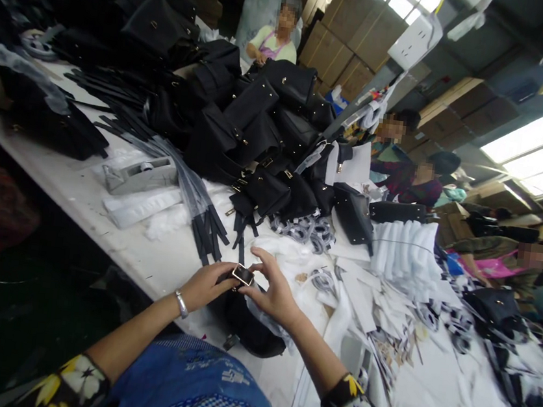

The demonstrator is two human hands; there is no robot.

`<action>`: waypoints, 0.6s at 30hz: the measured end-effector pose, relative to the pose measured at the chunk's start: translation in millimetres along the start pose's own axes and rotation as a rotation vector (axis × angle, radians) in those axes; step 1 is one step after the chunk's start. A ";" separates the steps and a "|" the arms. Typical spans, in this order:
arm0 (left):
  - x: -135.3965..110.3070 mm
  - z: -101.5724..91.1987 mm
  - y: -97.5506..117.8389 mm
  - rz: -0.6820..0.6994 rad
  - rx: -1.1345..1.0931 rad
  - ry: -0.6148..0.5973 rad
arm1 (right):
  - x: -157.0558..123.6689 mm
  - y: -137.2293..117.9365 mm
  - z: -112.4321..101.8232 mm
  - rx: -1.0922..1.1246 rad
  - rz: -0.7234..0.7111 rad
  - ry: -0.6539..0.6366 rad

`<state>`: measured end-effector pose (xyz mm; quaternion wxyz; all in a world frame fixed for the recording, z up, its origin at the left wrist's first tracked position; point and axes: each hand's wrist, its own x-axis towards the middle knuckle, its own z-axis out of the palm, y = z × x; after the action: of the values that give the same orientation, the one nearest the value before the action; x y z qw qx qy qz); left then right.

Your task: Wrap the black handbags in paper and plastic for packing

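In front of my apron I see a gold-edged rectangular buckle [242, 275] on a dark strap. My left hand [206, 284], with a silver bracelet at its wrist, grips the buckle from the left. On the other side, the thumb and fingers of my right hand [275, 289] close around the buckle's right edge. Just below both hands a black bag [257, 332] lies at the table's near edge, partly covered by my hands and by clear plastic. Part of the strap is hidden behind my fingers.
A heap of black bags [260, 130] covers the table's far side. Loose black straps [202, 209] lie to the left, white padding rolls [404, 245] and paper pieces [393, 341] to the right. A post carries a socket strip [415, 40]. Several people work around the tables.
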<state>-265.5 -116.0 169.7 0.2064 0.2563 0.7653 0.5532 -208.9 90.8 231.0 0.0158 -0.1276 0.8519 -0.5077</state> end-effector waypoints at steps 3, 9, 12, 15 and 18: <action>12.1 -6.5 7.3 0.022 -0.056 -0.136 | -22.6 14.3 11.0 0.130 0.158 0.051; 16.8 -24.4 18.9 0.022 -0.207 -0.381 | -43.4 18.6 7.7 0.241 0.396 -0.073; 20.4 -29.4 27.3 -0.018 -0.242 -0.422 | -40.6 6.4 -13.7 0.280 0.436 -0.103; 22.3 -32.2 33.5 -0.045 -0.265 -0.460 | -37.6 -2.9 -31.0 0.363 0.482 -0.187; 21.5 -30.1 37.2 -0.053 -0.273 -0.480 | -35.0 -7.0 -35.2 0.369 0.495 -0.199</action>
<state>-294.3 -115.4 213.6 0.4287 0.3297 0.6192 0.5693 -179.2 126.1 250.5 0.2448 0.0394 0.7450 -0.6193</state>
